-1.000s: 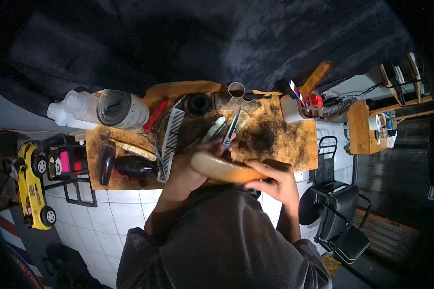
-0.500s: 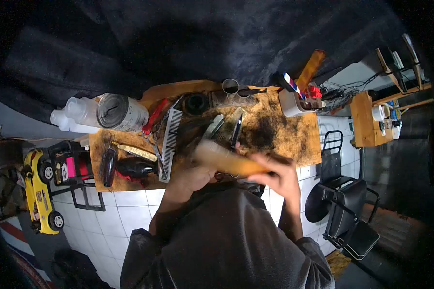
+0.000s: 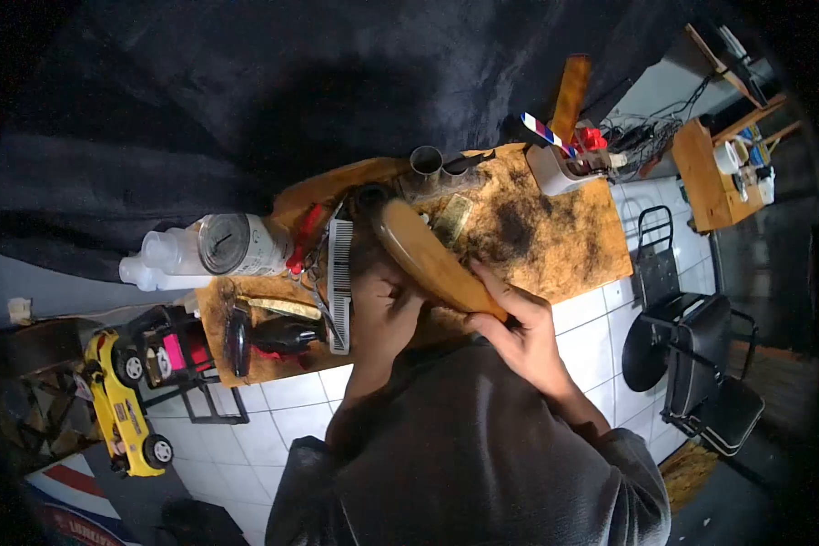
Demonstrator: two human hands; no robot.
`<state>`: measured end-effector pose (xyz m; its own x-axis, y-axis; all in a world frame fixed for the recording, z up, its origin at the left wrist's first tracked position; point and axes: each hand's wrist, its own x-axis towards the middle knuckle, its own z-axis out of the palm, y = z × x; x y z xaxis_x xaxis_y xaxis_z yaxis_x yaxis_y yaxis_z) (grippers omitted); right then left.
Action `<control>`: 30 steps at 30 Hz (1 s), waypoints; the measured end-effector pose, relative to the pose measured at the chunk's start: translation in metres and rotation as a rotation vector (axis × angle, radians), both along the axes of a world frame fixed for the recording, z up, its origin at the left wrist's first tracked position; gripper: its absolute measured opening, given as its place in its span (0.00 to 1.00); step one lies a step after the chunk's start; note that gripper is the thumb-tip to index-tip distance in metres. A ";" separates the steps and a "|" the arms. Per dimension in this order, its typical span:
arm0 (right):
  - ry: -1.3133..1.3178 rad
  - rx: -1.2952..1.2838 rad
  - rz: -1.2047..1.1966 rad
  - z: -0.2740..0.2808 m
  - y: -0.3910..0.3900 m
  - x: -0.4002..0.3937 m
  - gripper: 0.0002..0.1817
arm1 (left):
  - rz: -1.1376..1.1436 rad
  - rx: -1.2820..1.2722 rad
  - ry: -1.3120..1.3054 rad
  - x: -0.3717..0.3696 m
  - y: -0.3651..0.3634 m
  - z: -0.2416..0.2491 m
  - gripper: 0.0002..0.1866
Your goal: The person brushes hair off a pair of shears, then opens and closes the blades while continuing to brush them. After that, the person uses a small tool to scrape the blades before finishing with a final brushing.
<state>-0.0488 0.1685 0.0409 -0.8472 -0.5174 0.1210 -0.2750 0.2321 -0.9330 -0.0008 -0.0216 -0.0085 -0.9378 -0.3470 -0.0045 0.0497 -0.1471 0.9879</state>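
Note:
A long, curved, wooden-looking brush lies slanted across the middle of the view, above the wooden table. My right hand grips its lower right end between thumb and fingers. Curled fingers of my left hand are beside its left edge; what they hold, if anything, is hidden. Left of that hand is a large pale comb, with scissors next to it. Beyond the brush lies a small golden clipper-like object. Dark hair is scattered over the tabletop.
A metal can, clear bottles, a red-handled tool and black clippers are at left. A container with tools is at the back right. A black chair is at right, a yellow toy car at lower left.
The view has tilted and shifted. The brush, blurred before, now shows sharply and points more up and left. The dark narrow tool near its middle is no longer visible.

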 end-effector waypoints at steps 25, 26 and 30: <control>0.181 -0.023 -0.216 -0.001 0.015 -0.012 0.29 | 0.211 0.063 0.297 -0.008 0.022 0.025 0.14; 0.234 -0.051 -0.137 0.004 0.014 -0.009 0.30 | 0.192 0.093 0.305 -0.009 0.025 0.024 0.15; 0.201 0.015 0.067 0.027 -0.001 0.001 0.29 | 0.059 0.201 0.392 -0.014 0.034 0.017 0.16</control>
<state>-0.0479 0.1674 0.0676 -0.7702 -0.5751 0.2757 -0.4703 0.2202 -0.8546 -0.0146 0.0129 0.0081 -0.8608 -0.4285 0.2745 0.4289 -0.3205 0.8446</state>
